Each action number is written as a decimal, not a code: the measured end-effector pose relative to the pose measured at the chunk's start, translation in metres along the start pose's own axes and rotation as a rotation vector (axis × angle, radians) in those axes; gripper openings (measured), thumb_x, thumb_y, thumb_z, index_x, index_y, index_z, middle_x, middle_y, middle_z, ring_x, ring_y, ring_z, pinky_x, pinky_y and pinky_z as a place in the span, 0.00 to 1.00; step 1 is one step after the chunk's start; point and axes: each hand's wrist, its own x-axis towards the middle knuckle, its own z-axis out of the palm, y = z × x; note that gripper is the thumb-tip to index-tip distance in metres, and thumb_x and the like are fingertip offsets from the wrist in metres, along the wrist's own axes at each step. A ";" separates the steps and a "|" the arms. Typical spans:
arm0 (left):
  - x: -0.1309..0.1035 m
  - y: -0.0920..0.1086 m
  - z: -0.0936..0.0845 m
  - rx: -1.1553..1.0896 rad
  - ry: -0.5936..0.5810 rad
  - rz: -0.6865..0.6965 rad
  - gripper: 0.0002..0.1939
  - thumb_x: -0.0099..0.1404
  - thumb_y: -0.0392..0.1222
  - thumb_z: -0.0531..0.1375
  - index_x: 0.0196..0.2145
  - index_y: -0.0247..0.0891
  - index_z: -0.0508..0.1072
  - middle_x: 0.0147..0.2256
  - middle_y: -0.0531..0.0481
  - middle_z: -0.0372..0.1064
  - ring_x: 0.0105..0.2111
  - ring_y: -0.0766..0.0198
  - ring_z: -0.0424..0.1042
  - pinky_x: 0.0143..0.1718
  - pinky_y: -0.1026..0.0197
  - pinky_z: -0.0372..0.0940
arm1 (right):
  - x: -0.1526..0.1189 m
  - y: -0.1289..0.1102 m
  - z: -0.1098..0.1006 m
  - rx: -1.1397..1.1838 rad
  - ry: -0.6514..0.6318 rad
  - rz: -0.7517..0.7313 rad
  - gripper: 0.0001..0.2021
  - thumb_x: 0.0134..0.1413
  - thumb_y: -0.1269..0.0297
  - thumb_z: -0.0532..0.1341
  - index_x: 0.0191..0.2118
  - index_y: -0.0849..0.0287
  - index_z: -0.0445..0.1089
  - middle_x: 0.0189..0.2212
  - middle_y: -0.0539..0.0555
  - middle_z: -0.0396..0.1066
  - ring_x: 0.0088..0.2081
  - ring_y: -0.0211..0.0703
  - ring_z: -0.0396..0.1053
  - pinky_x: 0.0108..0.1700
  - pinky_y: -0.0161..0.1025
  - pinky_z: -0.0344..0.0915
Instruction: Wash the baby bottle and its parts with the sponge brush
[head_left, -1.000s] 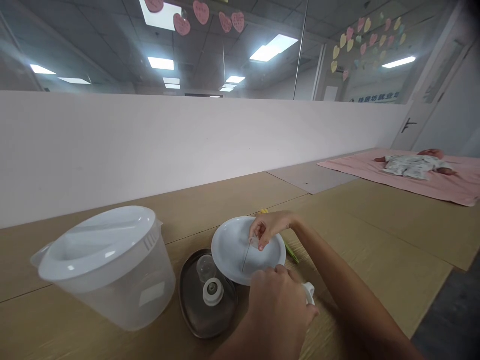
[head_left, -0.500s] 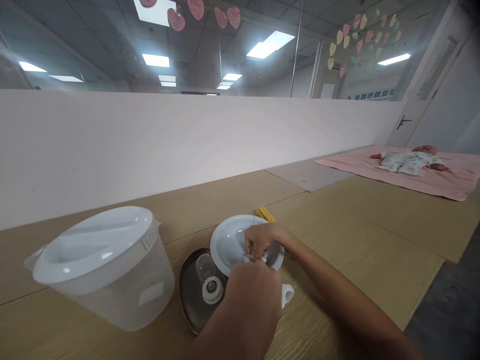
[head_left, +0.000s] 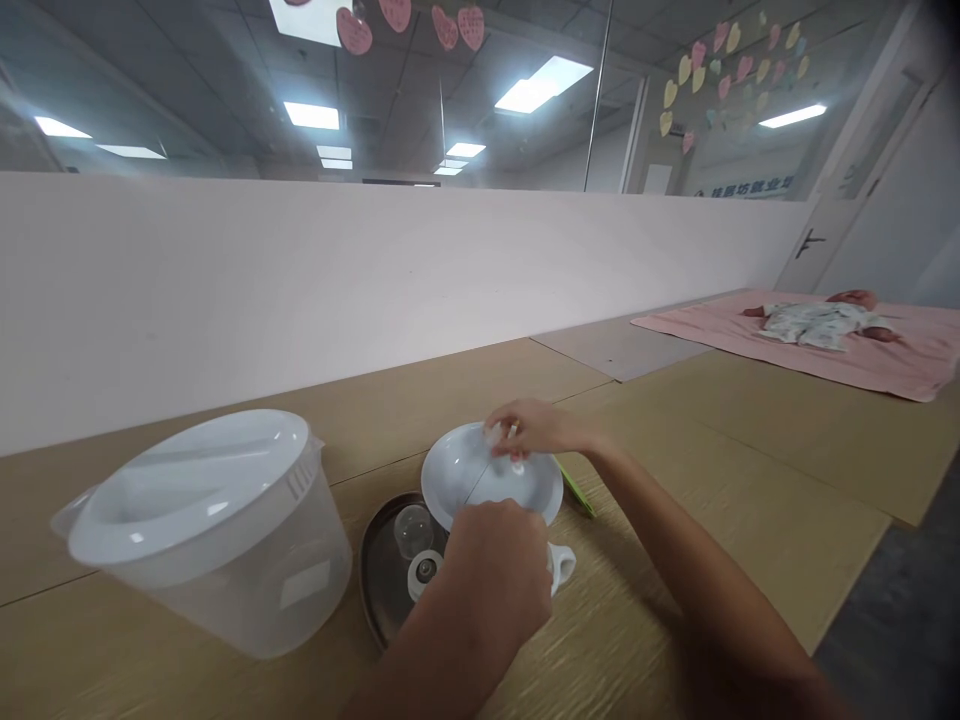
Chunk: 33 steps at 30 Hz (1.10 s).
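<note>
My left hand (head_left: 506, 560) is closed in a fist in front of the white bowl (head_left: 442, 475). A white loop handle (head_left: 561, 567) sticks out to its right, while the rest of the held thing is hidden behind the hand. Above the bowl's far side, my right hand (head_left: 536, 428) has its fingers pinched round a small whitish thing, blurred by motion. A thin dark line crosses the bowl below those fingers; I cannot tell what it is. On the dark round tray (head_left: 375, 570) lie a clear dome cap (head_left: 412, 530) and a white bottle collar with a teat (head_left: 424, 573).
A large clear plastic tub (head_left: 255, 600) with a white lid (head_left: 187, 490) stands at the left. Right of the bowl lies a green stick (head_left: 576, 488). Further right, a baby doll (head_left: 814, 322) rests on a pink towel (head_left: 877, 375). A white wall (head_left: 375, 270) runs behind the table.
My right hand has lifted up and away from my left hand. The green stick has come into sight, and the yellow thing behind the bowl is now mostly hidden. My left hand has shifted slightly left.
</note>
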 end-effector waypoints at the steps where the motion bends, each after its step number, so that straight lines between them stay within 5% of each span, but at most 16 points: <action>1: 0.001 -0.002 0.000 0.002 0.006 -0.004 0.14 0.60 0.41 0.53 0.36 0.32 0.75 0.36 0.37 0.74 0.36 0.47 0.74 0.31 0.56 0.63 | -0.007 -0.006 -0.006 0.084 0.115 -0.024 0.18 0.46 0.61 0.65 0.45 0.63 0.69 0.32 0.55 0.72 0.24 0.37 0.70 0.25 0.33 0.66; 4: 0.003 -0.006 0.000 -0.002 0.035 -0.018 0.14 0.59 0.42 0.53 0.35 0.33 0.75 0.35 0.39 0.74 0.35 0.49 0.74 0.30 0.57 0.61 | -0.026 -0.023 -0.017 0.281 0.347 -0.069 0.20 0.47 0.59 0.65 0.46 0.61 0.68 0.35 0.56 0.70 0.24 0.36 0.69 0.21 0.32 0.65; 7: 0.002 -0.014 -0.004 -0.038 0.026 -0.030 0.13 0.59 0.45 0.54 0.31 0.34 0.74 0.32 0.42 0.74 0.33 0.52 0.73 0.29 0.60 0.59 | -0.043 -0.037 -0.021 0.377 0.359 -0.106 0.20 0.45 0.58 0.67 0.45 0.60 0.68 0.33 0.54 0.69 0.23 0.35 0.68 0.21 0.33 0.66; 12: -0.010 -0.042 -0.021 -0.244 0.007 -0.008 0.16 0.55 0.54 0.59 0.33 0.39 0.74 0.34 0.50 0.74 0.34 0.58 0.72 0.29 0.63 0.58 | -0.063 -0.059 -0.018 0.379 0.058 -0.131 0.20 0.45 0.56 0.66 0.45 0.56 0.69 0.27 0.49 0.70 0.23 0.36 0.69 0.23 0.33 0.66; 18: -0.045 -0.067 -0.042 -0.409 0.102 -0.096 0.20 0.61 0.54 0.55 0.48 0.45 0.70 0.43 0.51 0.72 0.41 0.58 0.71 0.37 0.62 0.61 | -0.068 -0.079 -0.005 0.048 -0.189 -0.293 0.18 0.48 0.53 0.64 0.45 0.54 0.72 0.26 0.48 0.71 0.26 0.36 0.67 0.28 0.32 0.60; 21: -0.058 -0.063 -0.044 -0.417 0.127 -0.141 0.25 0.62 0.56 0.55 0.54 0.45 0.65 0.49 0.48 0.69 0.46 0.57 0.69 0.43 0.60 0.61 | -0.065 -0.078 0.000 -0.067 -0.242 -0.286 0.17 0.49 0.52 0.63 0.44 0.55 0.72 0.27 0.49 0.71 0.28 0.38 0.67 0.29 0.33 0.57; 27: -0.063 -0.038 -0.045 -0.399 0.130 -0.146 0.17 0.63 0.53 0.54 0.44 0.42 0.72 0.37 0.50 0.72 0.36 0.59 0.71 0.34 0.62 0.63 | -0.072 -0.074 0.003 -0.108 -0.307 -0.191 0.20 0.48 0.52 0.63 0.45 0.54 0.68 0.30 0.51 0.71 0.33 0.42 0.68 0.31 0.34 0.57; 33: -0.098 -0.003 -0.050 -0.488 0.599 -0.113 0.24 0.63 0.57 0.51 0.55 0.56 0.63 0.54 0.54 0.64 0.51 0.54 0.64 0.50 0.54 0.62 | -0.089 -0.062 0.027 -0.139 -0.093 -0.081 0.16 0.49 0.52 0.61 0.40 0.55 0.67 0.38 0.53 0.70 0.40 0.48 0.66 0.39 0.42 0.59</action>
